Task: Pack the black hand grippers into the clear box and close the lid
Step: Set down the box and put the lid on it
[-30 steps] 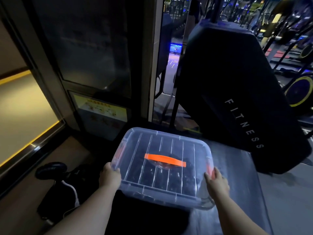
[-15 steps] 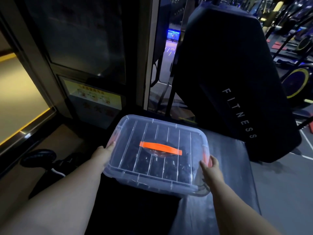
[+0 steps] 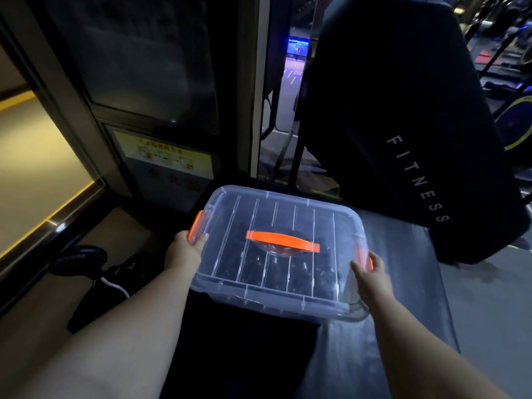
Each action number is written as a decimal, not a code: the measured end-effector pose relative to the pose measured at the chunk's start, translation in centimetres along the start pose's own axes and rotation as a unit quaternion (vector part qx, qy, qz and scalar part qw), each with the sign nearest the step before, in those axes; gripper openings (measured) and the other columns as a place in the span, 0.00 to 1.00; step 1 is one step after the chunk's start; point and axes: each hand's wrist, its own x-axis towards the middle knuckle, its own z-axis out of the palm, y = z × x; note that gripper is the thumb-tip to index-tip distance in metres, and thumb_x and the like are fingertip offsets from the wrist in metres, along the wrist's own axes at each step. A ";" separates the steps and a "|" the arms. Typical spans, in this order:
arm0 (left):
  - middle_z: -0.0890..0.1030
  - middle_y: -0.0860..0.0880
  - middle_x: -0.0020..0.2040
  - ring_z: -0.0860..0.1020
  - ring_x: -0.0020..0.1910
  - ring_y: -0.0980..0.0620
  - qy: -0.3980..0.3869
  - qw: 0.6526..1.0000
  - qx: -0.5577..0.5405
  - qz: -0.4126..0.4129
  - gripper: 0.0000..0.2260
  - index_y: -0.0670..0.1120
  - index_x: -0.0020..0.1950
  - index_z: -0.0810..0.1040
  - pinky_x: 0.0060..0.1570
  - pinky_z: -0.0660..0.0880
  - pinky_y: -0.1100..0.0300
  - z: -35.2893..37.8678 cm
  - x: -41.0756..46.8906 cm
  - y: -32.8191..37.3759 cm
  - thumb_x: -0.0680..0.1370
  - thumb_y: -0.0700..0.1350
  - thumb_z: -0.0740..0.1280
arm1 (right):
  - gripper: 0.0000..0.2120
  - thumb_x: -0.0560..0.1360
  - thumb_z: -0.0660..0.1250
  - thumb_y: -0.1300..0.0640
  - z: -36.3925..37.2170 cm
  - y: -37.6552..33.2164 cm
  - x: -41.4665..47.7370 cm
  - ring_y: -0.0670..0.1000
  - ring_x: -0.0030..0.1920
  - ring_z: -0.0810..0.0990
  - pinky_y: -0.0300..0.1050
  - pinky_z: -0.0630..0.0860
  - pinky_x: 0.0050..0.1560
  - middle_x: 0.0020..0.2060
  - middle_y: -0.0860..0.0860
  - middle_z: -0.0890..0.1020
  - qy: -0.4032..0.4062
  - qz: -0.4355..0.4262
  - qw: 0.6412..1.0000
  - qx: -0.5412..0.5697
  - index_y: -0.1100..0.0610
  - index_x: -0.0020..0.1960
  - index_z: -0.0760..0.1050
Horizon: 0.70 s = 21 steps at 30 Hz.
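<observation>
Dim gym, grey platform (image 3: pixel 408 277) under lidded clear box (image 3: pixel 267 293). FITNESS machine (image 3: pixel 397 116) at 1 o'clock, yellow sign (image 3: pixel 164 156) at 11. Left hand (image 3: pixel 184 251), right hand (image 3: pixel 372 279) grip box ends.

A tall black padded panel (image 3: pixel 403 125) lettered FITNESS stands tilted behind the grey table (image 3: pixel 408 269). Left of it are dark glass doors (image 3: pixel 138 59) with a yellow notice (image 3: pixel 164 156) — further left, a warm-lit wall (image 3: pixel 31 174). Beyond its left edge a blue screen (image 3: pixel 298 47) glows; to its right, a yellow-rimmed wheel (image 3: pixel 518 125).
</observation>
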 end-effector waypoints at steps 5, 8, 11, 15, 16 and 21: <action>0.78 0.44 0.45 0.75 0.39 0.46 0.008 1.000 0.021 0.010 0.17 0.42 0.58 0.74 0.37 0.67 0.57 0.0 -0.3 0.0 0.77 0.54 0.65 | 0.29 0.76 0.67 0.48 0.1 0.2 0.3 0.62 0.51 0.79 0.49 0.75 0.51 0.61 0.60 0.76 0.010 -0.004 1.000 -0.014 0.45 0.74 0.62; 0.79 0.44 0.46 0.76 0.42 0.44 0.032 0.998 0.043 0.023 0.16 0.43 0.59 0.74 0.39 0.68 0.56 0.2 -0.6 0.1 0.78 0.53 0.64 | 0.29 0.76 0.67 0.48 0.0 0.1 0.1 0.61 0.58 0.76 0.46 0.69 0.53 0.63 0.62 0.74 0.019 -0.005 0.999 -0.026 0.46 0.75 0.61; 0.77 0.47 0.43 0.74 0.40 0.46 0.065 0.995 0.060 0.041 0.14 0.45 0.58 0.75 0.40 0.68 0.57 0.4 -0.8 0.1 0.78 0.52 0.63 | 0.30 0.76 0.67 0.48 -0.2 -0.2 -0.3 0.62 0.60 0.74 0.49 0.69 0.60 0.64 0.63 0.71 0.026 -0.005 0.999 -0.028 0.45 0.75 0.61; 0.80 0.46 0.47 0.75 0.42 0.46 0.069 0.995 0.056 0.041 0.17 0.46 0.62 0.74 0.41 0.69 0.56 0.6 -0.7 -0.2 0.78 0.53 0.64 | 0.34 0.75 0.69 0.51 -0.2 -0.3 -0.8 0.61 0.61 0.75 0.46 0.67 0.53 0.66 0.58 0.73 0.044 -0.014 0.999 0.001 0.49 0.76 0.57; 0.80 0.45 0.49 0.76 0.44 0.45 0.068 0.995 0.056 0.041 0.18 0.46 0.64 0.73 0.41 0.69 0.56 0.6 -0.7 -0.3 0.78 0.54 0.63 | 0.36 0.75 0.69 0.50 -0.2 -0.4 -1.0 0.61 0.62 0.75 0.47 0.67 0.53 0.67 0.57 0.73 0.047 -0.009 0.999 -0.001 0.50 0.77 0.55; 0.80 0.43 0.53 0.78 0.49 0.42 0.063 0.995 0.067 0.043 0.20 0.46 0.66 0.71 0.40 0.69 0.55 0.8 -0.8 -0.3 0.78 0.55 0.62 | 0.26 0.75 0.67 0.46 -0.2 -0.5 -0.9 0.63 0.52 0.77 0.53 0.71 0.55 0.52 0.59 0.80 0.059 0.007 0.996 -0.071 0.59 0.67 0.68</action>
